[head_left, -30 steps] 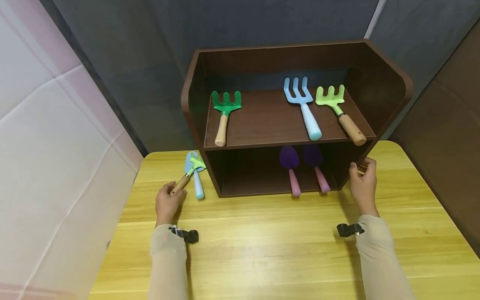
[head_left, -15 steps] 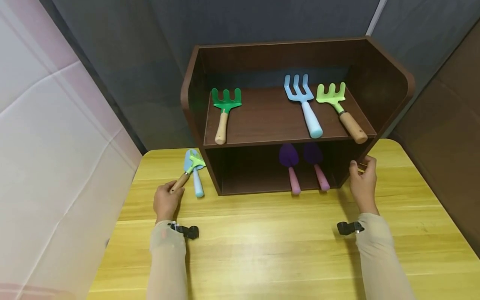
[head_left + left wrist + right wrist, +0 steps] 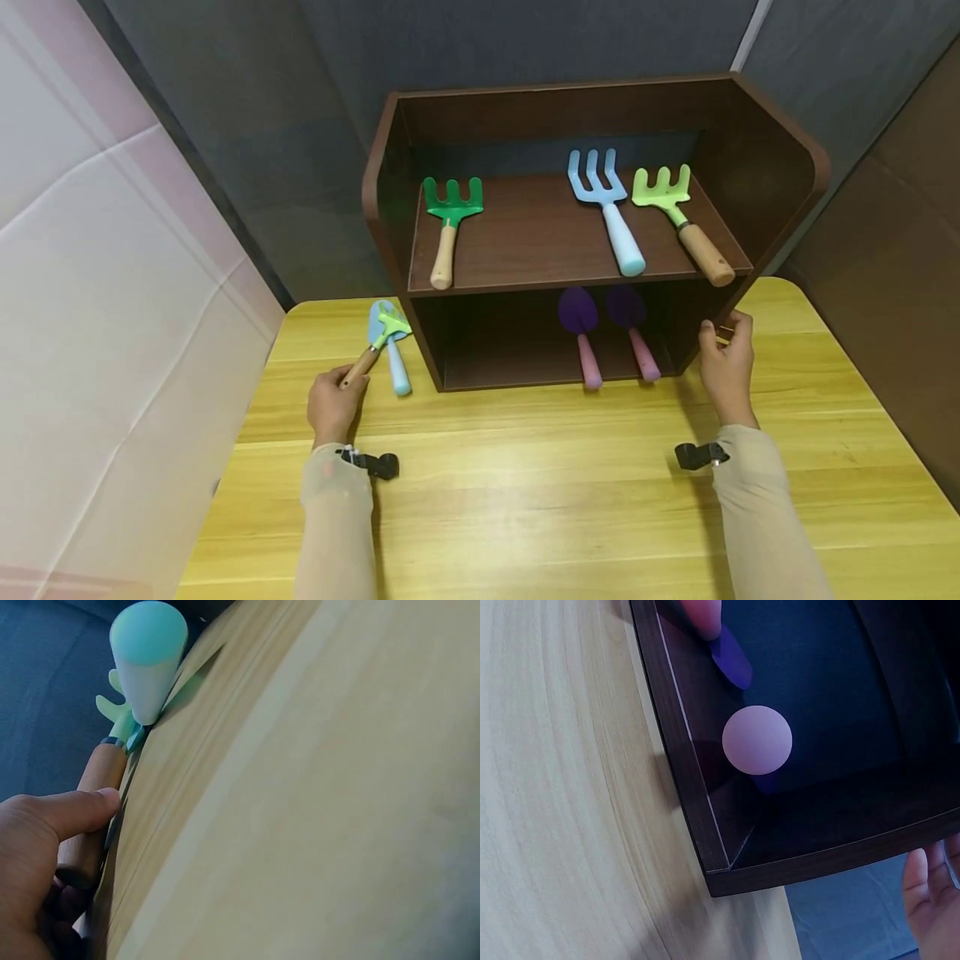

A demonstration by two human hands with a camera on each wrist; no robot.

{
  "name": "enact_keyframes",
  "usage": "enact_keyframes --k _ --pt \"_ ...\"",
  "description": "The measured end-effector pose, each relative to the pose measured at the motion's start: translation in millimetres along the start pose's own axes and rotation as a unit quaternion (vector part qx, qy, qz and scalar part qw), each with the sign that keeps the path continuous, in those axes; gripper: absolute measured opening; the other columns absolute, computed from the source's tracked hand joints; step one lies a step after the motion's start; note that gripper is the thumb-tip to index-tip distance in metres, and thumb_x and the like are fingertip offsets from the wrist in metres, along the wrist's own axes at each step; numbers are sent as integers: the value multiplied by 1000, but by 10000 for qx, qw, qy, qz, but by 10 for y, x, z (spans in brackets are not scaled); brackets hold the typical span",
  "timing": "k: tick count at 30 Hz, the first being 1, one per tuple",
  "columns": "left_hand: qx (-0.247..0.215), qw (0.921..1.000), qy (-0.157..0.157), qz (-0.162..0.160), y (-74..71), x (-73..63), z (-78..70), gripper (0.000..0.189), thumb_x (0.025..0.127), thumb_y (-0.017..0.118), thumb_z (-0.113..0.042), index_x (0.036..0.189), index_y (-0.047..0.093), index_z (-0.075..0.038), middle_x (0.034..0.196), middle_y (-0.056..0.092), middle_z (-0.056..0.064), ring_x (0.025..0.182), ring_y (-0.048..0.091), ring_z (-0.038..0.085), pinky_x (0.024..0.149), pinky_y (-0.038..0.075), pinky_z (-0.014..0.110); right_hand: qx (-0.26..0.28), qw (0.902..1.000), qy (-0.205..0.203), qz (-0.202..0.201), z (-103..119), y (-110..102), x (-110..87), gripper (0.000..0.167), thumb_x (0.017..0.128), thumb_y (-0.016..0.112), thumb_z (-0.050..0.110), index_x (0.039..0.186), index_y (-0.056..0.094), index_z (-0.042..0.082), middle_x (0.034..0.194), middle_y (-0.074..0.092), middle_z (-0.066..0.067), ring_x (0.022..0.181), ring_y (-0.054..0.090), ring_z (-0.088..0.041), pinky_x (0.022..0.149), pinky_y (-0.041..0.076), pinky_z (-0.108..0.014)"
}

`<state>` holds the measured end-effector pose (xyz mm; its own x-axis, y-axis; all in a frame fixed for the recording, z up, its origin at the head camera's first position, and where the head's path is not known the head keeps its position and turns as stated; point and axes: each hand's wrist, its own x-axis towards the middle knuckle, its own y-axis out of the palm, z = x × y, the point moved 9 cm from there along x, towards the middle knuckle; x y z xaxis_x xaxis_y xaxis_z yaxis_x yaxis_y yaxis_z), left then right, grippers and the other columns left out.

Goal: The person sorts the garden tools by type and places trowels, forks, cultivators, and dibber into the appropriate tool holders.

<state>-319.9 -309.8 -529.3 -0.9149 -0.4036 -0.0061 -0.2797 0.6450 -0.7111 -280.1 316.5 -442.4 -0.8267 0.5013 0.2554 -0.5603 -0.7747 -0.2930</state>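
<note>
At the left of the shelf, my left hand (image 3: 333, 406) pinches the wooden handle of a light green hand rake (image 3: 391, 324). The rake's head overlaps a light blue trowel (image 3: 399, 375) lying on the table; in the left wrist view, the thumb lies along the rake's handle (image 3: 102, 769). My right hand (image 3: 727, 375) is at the outer right side of the dark brown shelf (image 3: 517, 248), its fingers partly hidden. The right wrist view shows the fingertips (image 3: 916, 862) against or very near the shelf's side; whether they touch cannot be told.
On the upper shelf lie a dark green hand rake (image 3: 446, 250), a light blue hand fork (image 3: 621, 237) and another light green rake (image 3: 701, 250). Two purple trowels with pink handles (image 3: 589, 367) occupy the lower shelf, their handles jutting forward. A wooden table (image 3: 525, 492) extends in front.
The head view has shifted very slightly. Both hands keep nearly the same places, the left still pinching the rake handle, and the tools have not visibly moved.
</note>
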Motion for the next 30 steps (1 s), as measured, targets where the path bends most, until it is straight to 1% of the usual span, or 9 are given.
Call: enact_keyframes --k 3,10,15,17,21,26,30 --pt "-117 9999 -45 36 2 -13 8 41 92 63 -37 125 65 -12 111 64 18 87 56 32 70 39 39 -17 10000 8 -1 4 5 1 36 99 46 23 129 42 3 103 40 20 95 44 5 81 37 -17" --pt "-497 9980 -271 287 7 -51 56 47 93 60 -41 131 60 -13 118 63 18 92 55 32 76 41 40 -1 10000 26 25 -2 14 -5 36 99 45 23 128 42 3 103 40 18 91 45 2 80 37 -17" --pt "-733 9966 -225 301 -33 -58 22 48 93 60 -40 131 58 -10 118 63 20 90 56 29 72 42 33 -30 10000 21 3 6 6 -10 36 99 46 23 128 42 3 102 40 18 90 45 2 79 37 -16" --pt "-811 9960 -179 344 -32 -61 7 49 93 60 -39 132 57 -9 117 62 21 90 56 28 69 42 31 -27 10000 17 3 1 4 -8 36 99 46 23 128 42 3 102 40 18 91 45 2 80 37 -16" --pt "-901 9948 -173 439 -19 -74 2 52 93 60 -40 133 56 -8 119 61 21 92 56 27 67 43 28 -14 10000 10 30 -17 7 -1 36 99 45 23 129 42 3 102 40 19 92 44 2 80 37 -17" --pt "-1049 9932 -219 452 -12 -83 -6 52 92 61 -40 134 54 -10 119 59 19 91 54 23 68 42 26 -22 10000 10 19 -31 5 2 36 99 45 23 129 41 3 103 39 19 93 44 2 80 37 -17" --pt "-1200 9913 -280 459 -2 -80 -9 52 91 64 -39 135 54 -13 118 60 17 91 53 22 72 43 27 -57 10000 6 -6 -33 9 -2 37 99 45 23 129 41 3 103 40 19 92 44 3 80 37 -17"
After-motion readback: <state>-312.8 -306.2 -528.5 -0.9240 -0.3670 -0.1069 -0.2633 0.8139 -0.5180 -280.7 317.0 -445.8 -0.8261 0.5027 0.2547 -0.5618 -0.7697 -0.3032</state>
